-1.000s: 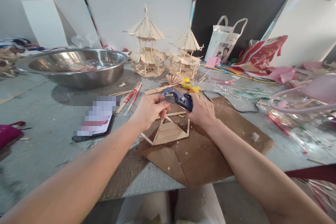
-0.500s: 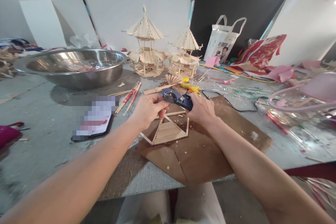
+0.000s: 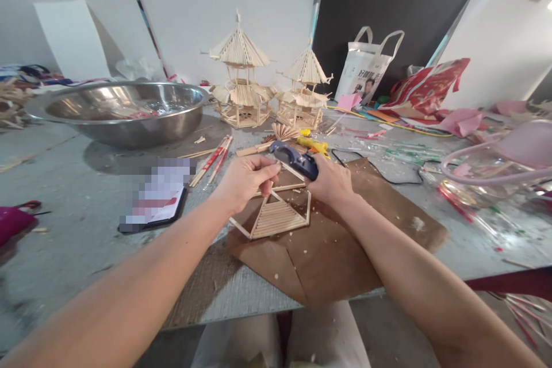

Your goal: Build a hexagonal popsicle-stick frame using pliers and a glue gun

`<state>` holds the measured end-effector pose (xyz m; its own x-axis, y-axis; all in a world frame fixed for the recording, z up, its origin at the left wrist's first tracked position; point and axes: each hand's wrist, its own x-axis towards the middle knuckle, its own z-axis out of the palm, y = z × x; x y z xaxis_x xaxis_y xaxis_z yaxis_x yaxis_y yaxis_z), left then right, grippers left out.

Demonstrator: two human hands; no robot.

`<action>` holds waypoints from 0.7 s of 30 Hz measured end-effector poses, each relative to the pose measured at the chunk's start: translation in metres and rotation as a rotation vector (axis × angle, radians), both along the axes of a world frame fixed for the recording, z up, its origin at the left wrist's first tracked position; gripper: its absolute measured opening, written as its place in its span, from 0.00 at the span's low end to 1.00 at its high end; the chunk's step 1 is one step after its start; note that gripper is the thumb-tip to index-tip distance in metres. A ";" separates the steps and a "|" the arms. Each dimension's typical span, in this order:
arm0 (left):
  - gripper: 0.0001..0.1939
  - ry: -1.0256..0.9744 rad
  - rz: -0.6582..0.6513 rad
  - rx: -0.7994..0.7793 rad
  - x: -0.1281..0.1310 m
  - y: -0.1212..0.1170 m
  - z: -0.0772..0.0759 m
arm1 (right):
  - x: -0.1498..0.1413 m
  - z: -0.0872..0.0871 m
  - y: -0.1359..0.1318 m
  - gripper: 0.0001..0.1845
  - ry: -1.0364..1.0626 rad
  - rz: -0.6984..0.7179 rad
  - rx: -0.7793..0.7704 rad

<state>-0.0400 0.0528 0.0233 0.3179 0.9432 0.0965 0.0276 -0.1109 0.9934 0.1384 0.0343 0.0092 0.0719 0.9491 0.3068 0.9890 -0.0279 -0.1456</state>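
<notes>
My right hand [image 3: 330, 179] is closed around a dark blue hand cutter [image 3: 297, 161], its rounded head turned toward my left fingers. Thumb and forefinger of my left hand [image 3: 248, 181] are pinched together just left of the cutter's head; whatever lies between them is too small or hidden to name. Below both hands, a flat frame of pale wooden sticks [image 3: 280, 219] rests on a brown board [image 3: 340, 259], one wedge of it filled with parallel sticks. My left hand covers part of that frame.
Two stick pagodas [image 3: 241, 98] stand behind, beside a yellow glue gun [image 3: 313, 144]. A steel basin [image 3: 129, 126] and a phone [image 3: 157, 201] are at left, near red-wrapped chopsticks [image 3: 215, 158]. At right are a pink-handled clear container [image 3: 483, 178], a white bag [image 3: 360, 72] and plastic scraps.
The cutter's head has shifted slightly right and up, away from my left fingertips. A gap now shows between them. My left hand stays nearly in place.
</notes>
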 end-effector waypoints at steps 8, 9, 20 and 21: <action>0.07 0.126 -0.062 -0.063 -0.004 0.000 0.004 | 0.024 -0.002 0.015 0.24 0.071 -0.107 0.050; 0.07 0.138 -0.064 -0.067 -0.005 0.000 0.004 | 0.026 -0.002 0.016 0.24 0.064 -0.103 0.041; 0.08 0.397 -0.065 0.015 -0.008 0.004 0.001 | 0.048 -0.005 0.023 0.29 -0.010 -0.134 -0.099; 0.08 0.429 -0.067 0.031 -0.007 0.004 0.002 | 0.050 -0.005 0.023 0.30 -0.017 -0.147 -0.113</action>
